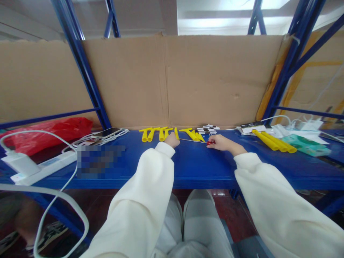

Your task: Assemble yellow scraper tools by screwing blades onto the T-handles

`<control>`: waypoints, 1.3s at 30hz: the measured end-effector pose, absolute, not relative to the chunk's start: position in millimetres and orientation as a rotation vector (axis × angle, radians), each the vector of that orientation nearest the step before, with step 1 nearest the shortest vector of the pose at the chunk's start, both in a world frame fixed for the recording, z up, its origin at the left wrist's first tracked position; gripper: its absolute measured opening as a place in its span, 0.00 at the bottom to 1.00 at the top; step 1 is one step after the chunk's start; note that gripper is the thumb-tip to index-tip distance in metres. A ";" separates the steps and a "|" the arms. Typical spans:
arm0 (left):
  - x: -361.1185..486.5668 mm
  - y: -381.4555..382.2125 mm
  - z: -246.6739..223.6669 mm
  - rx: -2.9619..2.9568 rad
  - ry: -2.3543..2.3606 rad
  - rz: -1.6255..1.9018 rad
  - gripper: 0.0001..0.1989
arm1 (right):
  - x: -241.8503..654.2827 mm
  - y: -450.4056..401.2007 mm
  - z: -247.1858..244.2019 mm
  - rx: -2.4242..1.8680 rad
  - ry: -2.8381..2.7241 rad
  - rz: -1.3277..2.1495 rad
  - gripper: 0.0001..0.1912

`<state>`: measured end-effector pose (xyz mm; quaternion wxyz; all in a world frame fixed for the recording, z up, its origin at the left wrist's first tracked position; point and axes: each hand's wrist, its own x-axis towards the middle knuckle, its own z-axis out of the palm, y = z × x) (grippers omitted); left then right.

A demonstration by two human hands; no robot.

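My left hand (172, 140) is closed round a yellow plastic piece (176, 132) that stands up past the fingers; most of its lower part is hidden. My right hand (223, 142) grips the red handle of a screwdriver (210, 143). The thin metal shaft runs left toward the yellow piece, and whether its tip touches is too small to tell. Several yellow T-shaped tube pieces (151, 135) lie to the left of my left hand, and more yellow pieces (192, 134) lie between the hands. Behind my right hand is a stack of small black-and-white pieces (208, 129).
The blue table (204, 165) backs onto a cardboard panel (209, 82) between blue posts. At left are a red bag (51, 132), a power strip (45, 166) with white cables, and a phone (109, 133). Yellow tubes (272, 141) and a green packet (306, 144) lie right.
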<state>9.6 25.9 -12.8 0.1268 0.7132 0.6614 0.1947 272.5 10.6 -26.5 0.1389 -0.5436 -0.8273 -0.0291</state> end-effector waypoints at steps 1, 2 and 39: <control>10.3 23.8 -11.9 2.031 1.943 0.586 0.24 | 273.1 11.1 -27.0 -1.563 -2.393 -0.084 0.08; 10.9 21.8 -11.0 2.003 1.948 0.599 0.24 | 273.7 11.6 -27.6 -1.553 -2.395 -0.084 0.08; 8.8 21.2 -10.3 2.011 1.932 0.584 0.19 | 289.3 19.2 -28.5 -1.491 -2.383 0.095 0.10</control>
